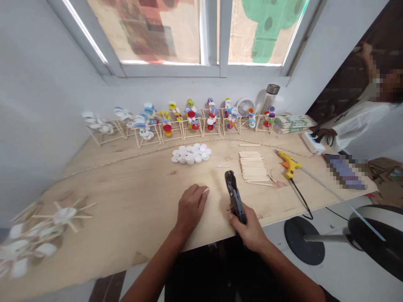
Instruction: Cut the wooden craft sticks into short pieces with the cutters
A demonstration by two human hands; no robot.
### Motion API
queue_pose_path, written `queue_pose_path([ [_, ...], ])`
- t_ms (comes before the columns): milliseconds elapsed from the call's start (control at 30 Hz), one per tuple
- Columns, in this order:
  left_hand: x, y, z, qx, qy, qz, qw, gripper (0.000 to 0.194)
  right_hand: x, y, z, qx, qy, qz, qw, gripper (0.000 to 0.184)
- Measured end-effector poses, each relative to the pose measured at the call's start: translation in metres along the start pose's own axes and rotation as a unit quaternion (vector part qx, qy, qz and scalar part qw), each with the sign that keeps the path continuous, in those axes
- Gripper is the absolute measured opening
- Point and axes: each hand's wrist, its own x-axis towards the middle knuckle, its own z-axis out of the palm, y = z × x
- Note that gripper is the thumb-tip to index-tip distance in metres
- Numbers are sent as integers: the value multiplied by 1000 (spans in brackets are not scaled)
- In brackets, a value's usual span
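My left hand (191, 206) rests on the wooden table with its fingers curled together. A small pale sliver shows at its thumb tip, and I cannot tell whether it is a stick end or the nail. My right hand (250, 228) is wrapped round a pair of black pliers (234, 195), jaws pointing away from me, above the table's front part. Beyond the hands sits a cluster of white bottle caps (190, 158). A few short stick pieces (222, 165) lie to the caps' right, beside a stack of thin wooden sticks (252, 166).
Stick frames with coloured cap wheels (192, 121) line the back. Cap-and-stick wheels (64, 216) lie at left. On the right are a yellow glue gun (289, 164) with a cord, a power strip (313, 143) and a phone (344, 172). Another person (355, 121) is at far right.
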Motion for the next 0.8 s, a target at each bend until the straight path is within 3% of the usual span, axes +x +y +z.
queue_pose_path([
  [200, 36, 16, 20, 64, -39, 56, 996, 24, -10, 14, -9, 64, 55, 28, 996, 24],
  [433, 77, 17, 52, 105, -47, 43, 992, 16, -15, 21, -12, 102, 68, 29, 992, 27],
  [600, 81, 15, 58, 105, -45, 34, 993, 18, -15, 26, -10, 109, 76, 13, 991, 26],
  [800, 62, 19, 50, 96, -42, 4, 995, 22, -17, 25, -14, 153, 83, 19, 985, 28],
])
